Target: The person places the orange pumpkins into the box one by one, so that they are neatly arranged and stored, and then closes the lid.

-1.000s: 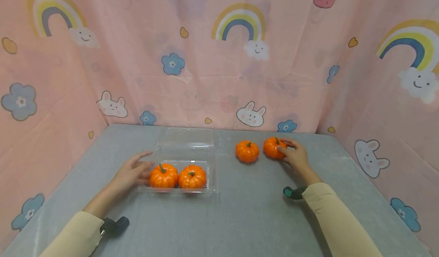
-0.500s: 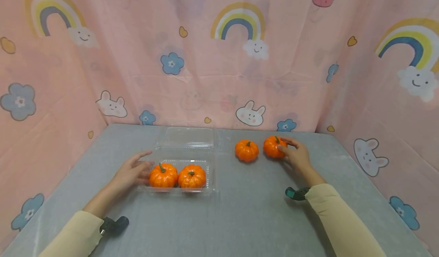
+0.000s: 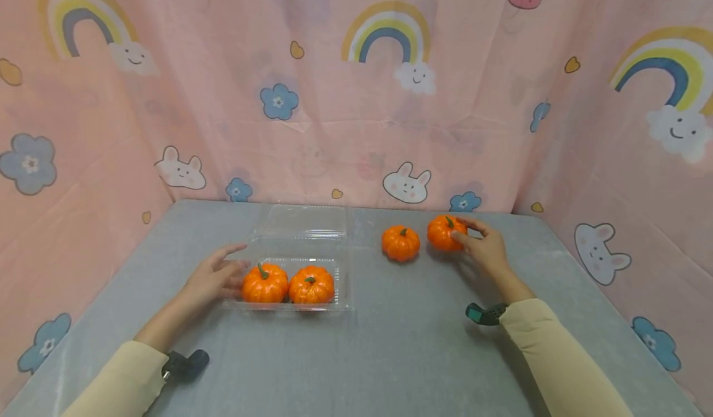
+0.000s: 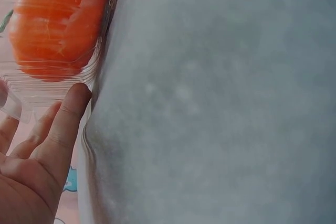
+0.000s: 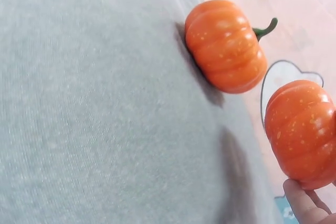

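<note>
Shows a clear plastic container (image 3: 346, 284) left of centre in the head view, open, with its lid (image 3: 303, 223) folded back toward the top of the frame. Contains two orange pumpkins side by side: a left boxed pumpkin (image 3: 264, 285) with a green stem leaning to the upper left, and a right boxed pumpkin (image 3: 312, 285) with its stem turned more toward the camera. Rests on a grey bench (image 3: 401, 343) across the lower part of the frame.

Reaches in from the lower left with the left grip (image 3: 208, 278), open, fingers spread and nearly straight at the container's left side, closed on nothing. Seems, in the left wrist view, to touch the ribbed plastic edge with one fingertip (image 4: 79, 93).

Holds a raised pumpkin (image 3: 447, 234) with the right grip (image 3: 486, 247), right of centre in the head view, thumb on the near side, parted by the fruit's own width. Hangs just above the bench, apart from its shadow in the right wrist view.

Includes also a loose pumpkin (image 3: 401, 243) on the bench, just left of the raised one, untouched. Ends behind in a pink printed curtain (image 3: 473, 126).
</note>
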Demonstrator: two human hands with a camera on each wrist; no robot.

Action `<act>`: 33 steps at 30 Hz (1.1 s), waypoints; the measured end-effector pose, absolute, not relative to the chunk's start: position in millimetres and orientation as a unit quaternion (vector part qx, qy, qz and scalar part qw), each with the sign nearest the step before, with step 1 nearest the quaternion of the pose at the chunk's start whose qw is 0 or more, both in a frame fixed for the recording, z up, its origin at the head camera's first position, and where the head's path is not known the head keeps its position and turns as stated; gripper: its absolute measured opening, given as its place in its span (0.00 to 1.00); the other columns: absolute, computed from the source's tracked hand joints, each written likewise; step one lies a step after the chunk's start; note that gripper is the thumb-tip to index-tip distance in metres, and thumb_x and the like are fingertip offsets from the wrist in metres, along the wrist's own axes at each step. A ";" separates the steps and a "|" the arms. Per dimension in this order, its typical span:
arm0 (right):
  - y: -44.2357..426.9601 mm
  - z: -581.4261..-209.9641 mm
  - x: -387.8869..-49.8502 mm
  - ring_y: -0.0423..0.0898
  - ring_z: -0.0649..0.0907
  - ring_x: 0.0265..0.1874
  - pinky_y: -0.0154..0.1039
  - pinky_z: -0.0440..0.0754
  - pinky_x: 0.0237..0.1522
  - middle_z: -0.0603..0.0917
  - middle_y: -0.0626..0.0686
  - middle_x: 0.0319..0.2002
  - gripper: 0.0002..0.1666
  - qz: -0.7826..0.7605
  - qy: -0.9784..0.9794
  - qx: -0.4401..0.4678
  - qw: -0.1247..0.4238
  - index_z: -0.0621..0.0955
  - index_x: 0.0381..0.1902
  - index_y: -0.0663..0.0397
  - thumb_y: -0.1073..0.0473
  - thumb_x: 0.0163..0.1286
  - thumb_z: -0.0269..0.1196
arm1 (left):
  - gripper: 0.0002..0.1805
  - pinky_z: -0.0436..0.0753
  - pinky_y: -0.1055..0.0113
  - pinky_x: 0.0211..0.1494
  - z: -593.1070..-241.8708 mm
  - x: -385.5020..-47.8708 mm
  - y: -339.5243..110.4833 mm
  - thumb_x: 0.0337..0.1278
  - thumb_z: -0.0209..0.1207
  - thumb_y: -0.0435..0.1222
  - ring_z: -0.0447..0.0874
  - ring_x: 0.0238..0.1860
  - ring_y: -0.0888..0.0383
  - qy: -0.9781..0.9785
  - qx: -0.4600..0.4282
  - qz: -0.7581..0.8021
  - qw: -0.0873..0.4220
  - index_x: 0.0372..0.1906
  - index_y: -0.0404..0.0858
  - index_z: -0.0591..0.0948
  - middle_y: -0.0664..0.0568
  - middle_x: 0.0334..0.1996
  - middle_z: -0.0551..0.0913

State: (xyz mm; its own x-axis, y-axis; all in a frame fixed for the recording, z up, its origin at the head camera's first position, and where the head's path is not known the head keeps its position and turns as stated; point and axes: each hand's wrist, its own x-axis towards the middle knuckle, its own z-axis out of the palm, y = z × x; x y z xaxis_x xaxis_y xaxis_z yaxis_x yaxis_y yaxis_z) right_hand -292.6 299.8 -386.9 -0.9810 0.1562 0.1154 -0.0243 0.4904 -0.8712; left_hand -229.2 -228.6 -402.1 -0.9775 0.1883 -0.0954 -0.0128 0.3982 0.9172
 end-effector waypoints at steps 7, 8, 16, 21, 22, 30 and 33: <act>293.8 -378.4 -290.6 0.62 0.78 0.56 0.20 0.80 0.37 0.69 0.63 0.67 0.33 0.510 -0.855 -0.021 0.091 0.72 0.66 0.55 0.47 0.67 0.63 | 0.32 0.86 0.59 0.46 -404.1 -230.6 -229.5 0.73 0.46 0.48 0.85 0.48 0.46 0.834 0.046 0.543 0.090 0.75 0.43 0.54 0.30 0.66 0.68; 292.3 -376.9 -290.6 0.62 0.77 0.57 0.20 0.81 0.37 0.69 0.62 0.67 0.33 0.516 -0.852 -0.018 0.089 0.72 0.66 0.56 0.48 0.67 0.63 | 0.32 0.86 0.59 0.46 -404.2 -230.8 -229.7 0.73 0.46 0.48 0.85 0.48 0.46 0.834 0.046 0.543 0.090 0.75 0.43 0.54 0.30 0.66 0.68; 277.2 -363.3 -288.7 0.64 0.76 0.61 0.24 0.82 0.39 0.68 0.62 0.68 0.32 0.534 -0.840 0.001 0.091 0.72 0.66 0.56 0.51 0.67 0.64 | 0.32 0.86 0.60 0.46 -404.1 -231.2 -229.9 0.72 0.46 0.48 0.85 0.48 0.47 0.832 0.048 0.546 0.091 0.75 0.43 0.55 0.30 0.66 0.68; 265.8 -357.3 -287.2 0.63 0.77 0.59 0.33 0.84 0.46 0.69 0.60 0.67 0.30 0.508 -0.856 0.016 0.101 0.74 0.65 0.52 0.52 0.67 0.63 | 0.32 0.87 0.59 0.46 -403.7 -230.4 -229.5 0.73 0.46 0.47 0.86 0.47 0.47 0.829 0.051 0.549 0.093 0.75 0.42 0.54 0.30 0.65 0.68; 263.6 -356.4 -287.1 0.62 0.78 0.58 0.36 0.84 0.48 0.70 0.60 0.67 0.29 0.502 -0.858 0.017 0.103 0.74 0.65 0.52 0.52 0.67 0.63 | 0.32 0.87 0.59 0.46 -403.4 -230.3 -229.5 0.73 0.46 0.47 0.86 0.47 0.47 0.829 0.052 0.550 0.094 0.75 0.42 0.54 0.29 0.65 0.68; 246.9 -347.2 -287.0 0.61 0.78 0.59 0.53 0.81 0.54 0.71 0.57 0.67 0.28 0.503 -0.856 0.040 0.109 0.75 0.63 0.51 0.51 0.66 0.65 | 0.32 0.87 0.59 0.46 -403.2 -230.6 -229.1 0.73 0.46 0.47 0.85 0.47 0.47 0.835 0.051 0.540 0.090 0.75 0.42 0.54 0.29 0.65 0.68; 241.7 -344.0 -287.4 0.61 0.77 0.59 0.54 0.81 0.54 0.71 0.56 0.67 0.27 0.503 -0.856 0.046 0.106 0.76 0.62 0.50 0.52 0.66 0.65 | 0.32 0.86 0.59 0.46 -403.0 -230.5 -229.1 0.73 0.46 0.47 0.85 0.48 0.46 0.836 0.048 0.539 0.090 0.75 0.43 0.55 0.30 0.65 0.68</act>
State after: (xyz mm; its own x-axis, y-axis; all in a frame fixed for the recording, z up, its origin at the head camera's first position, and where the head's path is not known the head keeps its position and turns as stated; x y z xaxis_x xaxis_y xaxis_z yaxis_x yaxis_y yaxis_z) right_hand -287.4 241.7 -344.0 -0.9732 0.0278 0.2284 -0.1860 0.4895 -0.8519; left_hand -230.5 -229.1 -403.0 -0.9794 0.1763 -0.0983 -0.0168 0.4142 0.9100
